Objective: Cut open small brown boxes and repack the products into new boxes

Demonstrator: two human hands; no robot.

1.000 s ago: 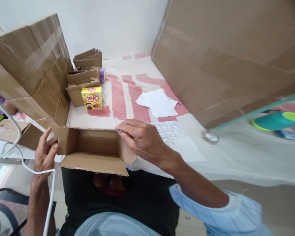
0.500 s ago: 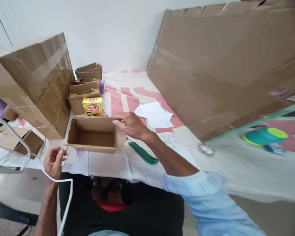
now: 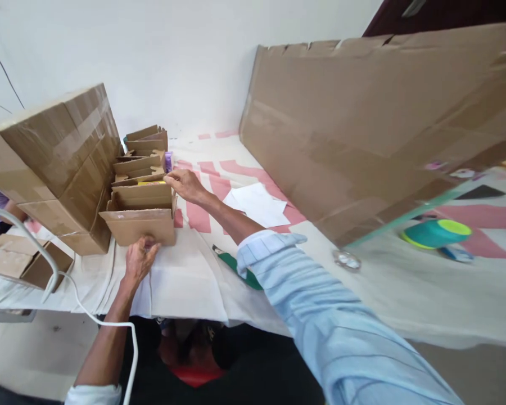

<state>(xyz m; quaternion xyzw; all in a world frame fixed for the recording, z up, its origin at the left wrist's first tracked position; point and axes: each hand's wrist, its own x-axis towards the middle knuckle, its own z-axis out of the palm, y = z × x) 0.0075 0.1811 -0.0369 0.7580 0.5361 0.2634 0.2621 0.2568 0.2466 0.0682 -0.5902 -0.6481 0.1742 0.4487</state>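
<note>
"What's by the open box [image 3: 137, 229] on the table [image 3: 189, 281]?"
"Big boxes [image 3: 63, 163], just left of it."
"Who's touching it?"
"The left hand [image 3: 139, 260], half curled, at its front; I can't tell if it grips. The right hand [image 3: 186, 185] pinches its back right corner."

Two hands [image 3: 140, 260] [image 3: 186, 184], one frontmost open carton [image 3: 137, 226], one green tool [image 3: 229, 261], one teal-and-yellow object [image 3: 434, 233]

left fingers [image 3: 145, 244]: against open carton [image 3: 139, 226] front | right fingers [image 3: 172, 178]: pinching far right corner
</note>
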